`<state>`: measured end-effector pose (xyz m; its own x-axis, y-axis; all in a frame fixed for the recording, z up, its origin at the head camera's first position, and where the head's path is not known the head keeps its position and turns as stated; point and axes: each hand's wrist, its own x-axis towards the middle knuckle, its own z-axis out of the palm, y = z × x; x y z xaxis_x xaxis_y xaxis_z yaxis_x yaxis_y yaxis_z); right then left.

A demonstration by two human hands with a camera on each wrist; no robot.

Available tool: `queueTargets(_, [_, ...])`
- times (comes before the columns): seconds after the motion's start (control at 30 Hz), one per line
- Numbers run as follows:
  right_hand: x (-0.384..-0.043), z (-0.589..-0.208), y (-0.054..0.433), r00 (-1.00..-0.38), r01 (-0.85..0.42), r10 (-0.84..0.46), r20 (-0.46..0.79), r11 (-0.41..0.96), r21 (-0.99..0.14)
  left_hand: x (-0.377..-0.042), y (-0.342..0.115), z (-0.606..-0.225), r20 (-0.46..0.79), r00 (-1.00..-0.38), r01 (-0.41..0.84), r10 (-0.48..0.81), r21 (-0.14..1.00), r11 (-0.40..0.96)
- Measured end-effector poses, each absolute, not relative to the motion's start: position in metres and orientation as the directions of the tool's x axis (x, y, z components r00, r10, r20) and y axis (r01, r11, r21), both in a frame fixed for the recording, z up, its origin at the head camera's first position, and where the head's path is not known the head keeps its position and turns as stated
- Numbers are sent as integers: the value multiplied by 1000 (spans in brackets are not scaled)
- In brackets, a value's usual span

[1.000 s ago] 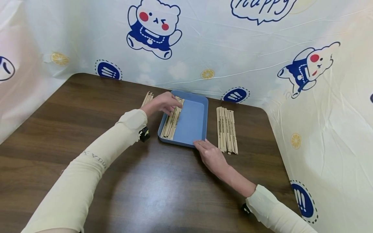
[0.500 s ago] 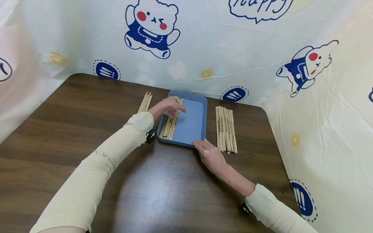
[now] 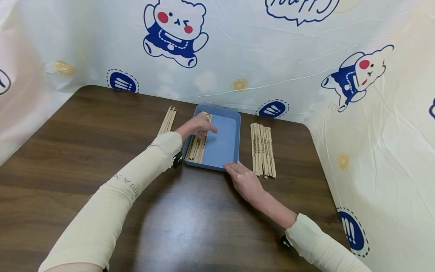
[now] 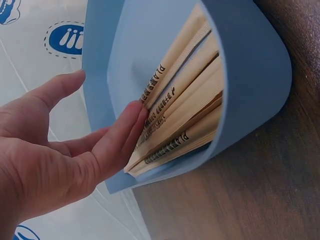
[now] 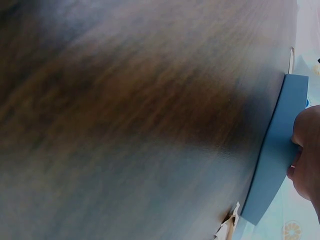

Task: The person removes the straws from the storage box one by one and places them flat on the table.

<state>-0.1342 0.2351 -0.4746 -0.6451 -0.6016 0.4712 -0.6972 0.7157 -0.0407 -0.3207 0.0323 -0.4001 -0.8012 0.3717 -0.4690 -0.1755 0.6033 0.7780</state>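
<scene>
A shallow blue tray [image 3: 225, 138] stands at the far middle of the table in the head view. Along its left side lies a row of slim paper-wrapped straws [image 3: 196, 150], printed with dark lettering that reads "PLA" in the left wrist view. My left hand [image 3: 198, 125] reaches over the tray's left wall, fingers extended and fingertips touching the wrapped straws [image 4: 195, 85], thumb held apart. It hides the upper part of the row in the head view. At the tray's near right corner, my right hand [image 3: 247, 183] grips the rim between thumb and fingers.
Another group of wrapped straws [image 3: 263, 151] lies on the table to the right of the tray. A smaller group [image 3: 168, 120] lies to its left, partly behind my left forearm. A patterned cloth [image 3: 224, 56] hangs just behind the brown table [image 3: 190, 223].
My left hand has shifted slightly right and down along the straws, its thumb now farther over the tray. My right hand stays at the tray's corner. The straws look unmoved.
</scene>
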Motion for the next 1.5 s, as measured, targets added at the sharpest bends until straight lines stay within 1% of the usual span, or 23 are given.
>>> queueTargets(0.17, [-133,-474,234,-645,-698,-600,473,715,-46,-321,34,-405,-433,-824,-133,364,773,620])
queueTargets(0.33, [-133,-474,234,-640,-700,-598,482,712,-46,-319,38,-407,-418,-837,-116,352,765,634])
queueTargets(0.43, [-133,-475,234,-640,-700,-598,482,713,-45,-319,41,-408,-409,-849,-95,333,740,666])
queueTargets(0.67, [-131,-475,235,-647,-698,-598,473,714,-52,-318,49,-406,-399,-859,-27,319,659,752])
queueTargets(1.0, [-132,-476,235,-641,-701,-596,483,711,-52,-317,59,-409,-345,-870,148,353,499,854])
queueTargets(1.17, [-132,-474,234,-653,-693,-596,468,719,-51,-318,63,-413,-338,-872,174,353,460,871])
queueTargets(1.5, [-133,-475,234,-647,-695,-596,476,718,-46,-320,64,-415,-319,-887,173,333,440,881])
